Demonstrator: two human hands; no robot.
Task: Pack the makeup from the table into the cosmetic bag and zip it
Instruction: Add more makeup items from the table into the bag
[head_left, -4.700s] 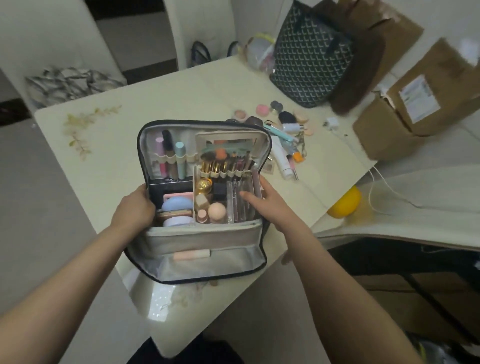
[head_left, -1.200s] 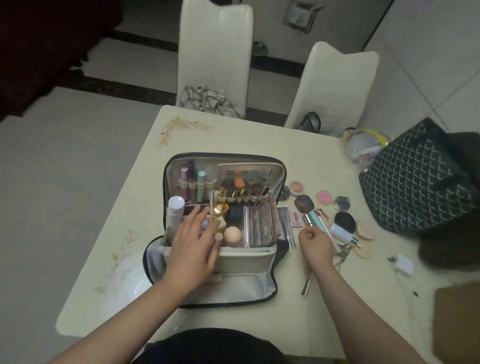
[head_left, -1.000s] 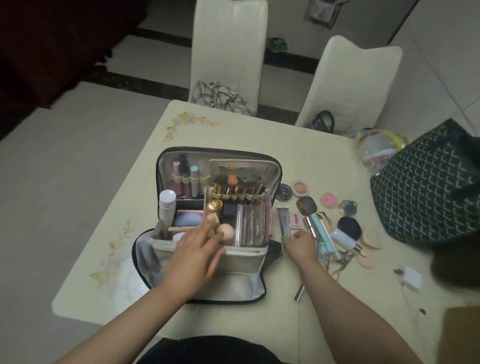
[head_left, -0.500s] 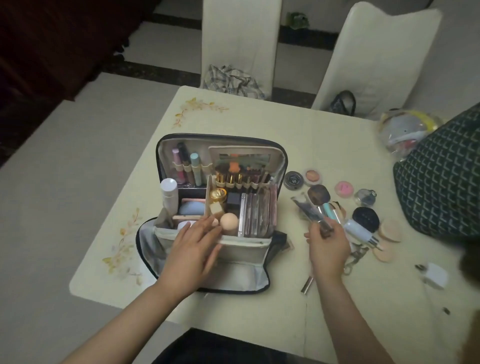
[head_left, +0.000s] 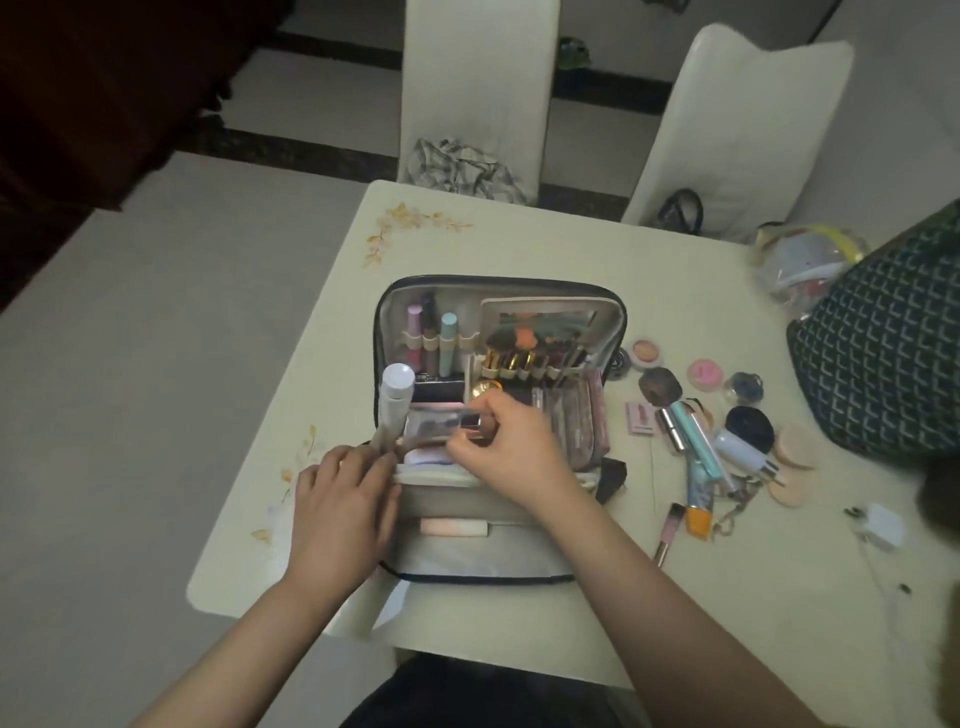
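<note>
Right hand (head_left: 511, 447) pinches glossy flat palette (head_left: 441, 423) (rectangular) over soft cosmetic bag (head_left: 498, 561).

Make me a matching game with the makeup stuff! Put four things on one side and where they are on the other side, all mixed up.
Things:
1. white bottle
2. pink tube
3. round pink pot
4. clear compact

Places:
A. on the table, right of the cosmetic bag
B. pinched in the right hand, over the bag
C. standing in the bag's left corner
D. lying in the bag's front flap pocket

Pairs: 1-C, 2-D, 3-A, 4-B
</note>
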